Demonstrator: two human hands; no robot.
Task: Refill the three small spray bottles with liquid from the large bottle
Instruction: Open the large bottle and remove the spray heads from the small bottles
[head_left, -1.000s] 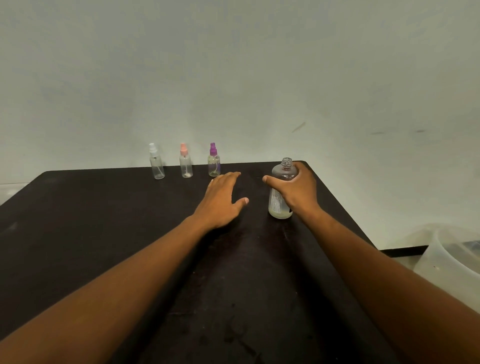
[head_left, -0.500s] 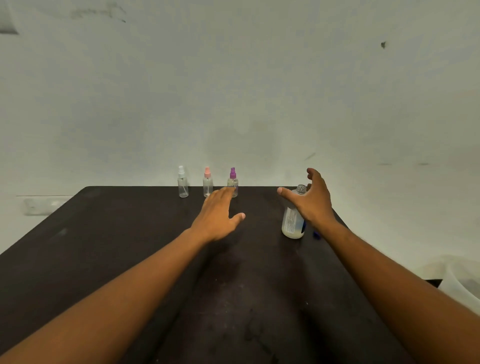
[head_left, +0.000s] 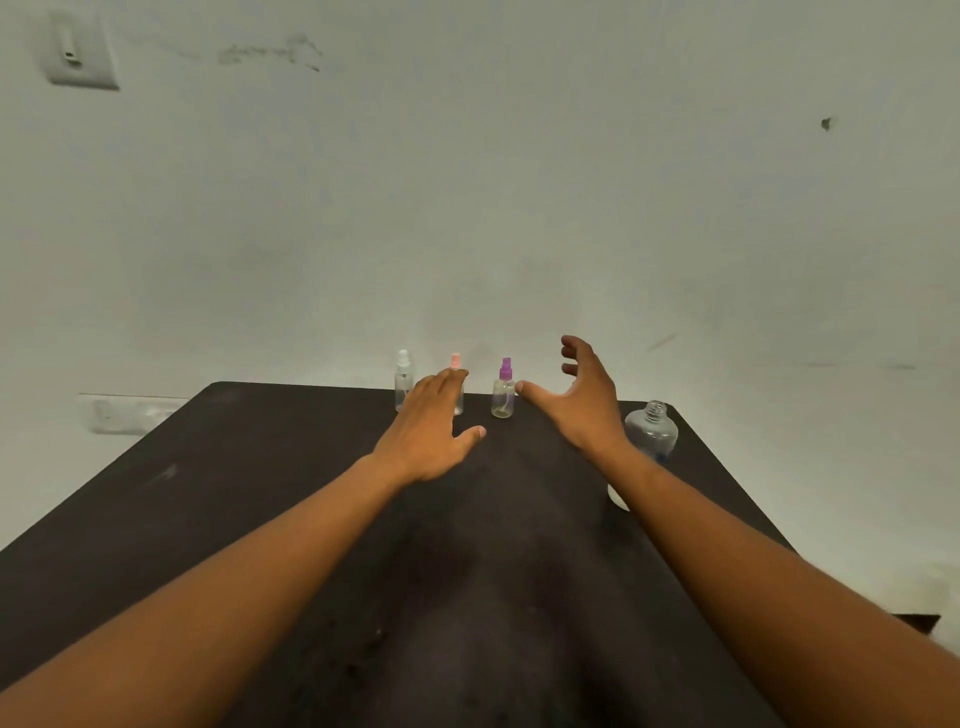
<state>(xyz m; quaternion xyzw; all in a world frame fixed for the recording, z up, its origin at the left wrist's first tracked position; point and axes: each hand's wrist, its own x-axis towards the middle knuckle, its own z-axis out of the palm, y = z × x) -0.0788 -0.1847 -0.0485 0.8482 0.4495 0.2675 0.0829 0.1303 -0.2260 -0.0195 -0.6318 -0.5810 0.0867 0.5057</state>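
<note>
Three small clear spray bottles stand in a row at the far edge of the dark table (head_left: 249, 467): a white-capped one (head_left: 403, 382), a pink-capped one (head_left: 456, 364) and a purple-capped one (head_left: 503, 389). My left hand (head_left: 431, 431) hovers open in front of the pink-capped bottle and hides its lower part. My right hand (head_left: 582, 400) is open, fingers spread, just right of the purple-capped bottle and not touching it. The large clear bottle (head_left: 652, 431), uncapped, stands behind my right forearm, which hides its lower part.
A pale wall rises straight behind the table. A light switch (head_left: 78, 49) is on the wall at the upper left, and a socket strip (head_left: 130, 413) sits low on the wall at the left. The table's right edge runs close to the large bottle.
My right hand has let go of the large bottle and moved left and forward toward the purple-capped bottle. My left hand has reached forward to the pink-capped bottle. The view has tilted up.
</note>
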